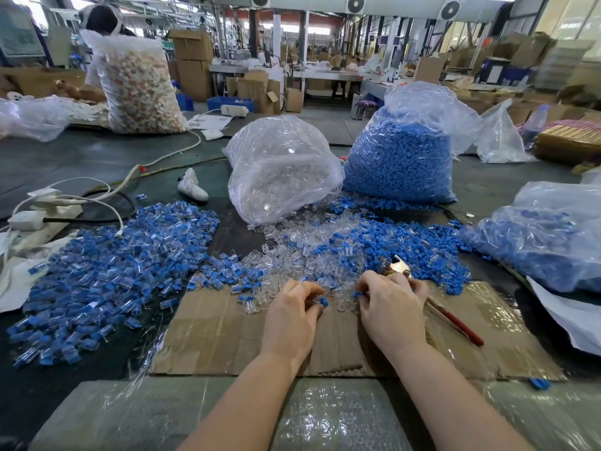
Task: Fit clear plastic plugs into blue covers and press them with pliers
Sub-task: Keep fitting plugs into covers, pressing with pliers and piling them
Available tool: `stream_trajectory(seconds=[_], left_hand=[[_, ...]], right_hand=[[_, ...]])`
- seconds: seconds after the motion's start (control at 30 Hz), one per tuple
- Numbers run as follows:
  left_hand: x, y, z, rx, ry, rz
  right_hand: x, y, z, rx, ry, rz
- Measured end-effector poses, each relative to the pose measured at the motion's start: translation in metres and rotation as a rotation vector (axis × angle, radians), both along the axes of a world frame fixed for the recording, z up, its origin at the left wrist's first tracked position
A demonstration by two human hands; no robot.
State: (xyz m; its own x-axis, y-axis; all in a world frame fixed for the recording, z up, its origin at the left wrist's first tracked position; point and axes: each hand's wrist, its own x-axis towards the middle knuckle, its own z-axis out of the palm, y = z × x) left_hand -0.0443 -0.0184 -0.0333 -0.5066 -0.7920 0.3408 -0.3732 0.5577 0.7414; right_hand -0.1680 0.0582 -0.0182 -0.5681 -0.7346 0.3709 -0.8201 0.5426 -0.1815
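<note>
From the head camera, the left hand pinches a blue cover between curled fingers, just above the cardboard sheet. The right hand curls around the pliers — red handles trailing out to the right, metal head poking up behind the knuckles — while its fingertips nip a second blue piece. Loose clear plugs lie just ahead of both hands, between the pile of assembled pieces and the loose blue covers.
</note>
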Motion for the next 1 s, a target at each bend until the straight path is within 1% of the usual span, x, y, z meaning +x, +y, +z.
stream_trajectory(seconds=[0.17, 0.33, 0.5, 0.57, 0.7, 0.77, 0.83, 0.93, 1.0], left_hand=[[0.000, 0.002, 0.002, 0.000, 0.026, 0.024], [0.001, 0.003, 0.004, -0.003, 0.075, 0.040], [0.002, 0.004, 0.005, 0.074, 0.100, -0.019], [0.002, 0.003, 0.004, 0.085, 0.099, -0.002], [0.003, 0.004, 0.006, 0.006, 0.099, 0.020], [0.003, 0.004, 0.006, 0.002, 0.104, 0.013], [0.004, 0.003, 0.004, 0.040, 0.109, 0.018], [0.004, 0.000, 0.002, 0.168, 0.131, 0.014], [0.004, -0.001, 0.002, 0.206, 0.136, 0.007]], right_hand=[[0.003, -0.001, 0.000, -0.039, -0.026, 0.026], [0.009, 0.001, -0.001, -0.165, 0.005, 0.044], [0.026, 0.003, -0.003, -0.279, -0.064, 0.091], [0.030, 0.004, -0.005, -0.316, -0.105, 0.135], [0.030, 0.006, -0.009, -0.414, -0.152, 0.174], [0.029, 0.008, -0.011, -0.411, -0.203, 0.176], [0.028, 0.010, -0.013, -0.404, -0.242, 0.179], [0.030, 0.011, -0.012, -0.422, -0.277, 0.196], [0.032, 0.012, -0.010, -0.445, -0.289, 0.208]])
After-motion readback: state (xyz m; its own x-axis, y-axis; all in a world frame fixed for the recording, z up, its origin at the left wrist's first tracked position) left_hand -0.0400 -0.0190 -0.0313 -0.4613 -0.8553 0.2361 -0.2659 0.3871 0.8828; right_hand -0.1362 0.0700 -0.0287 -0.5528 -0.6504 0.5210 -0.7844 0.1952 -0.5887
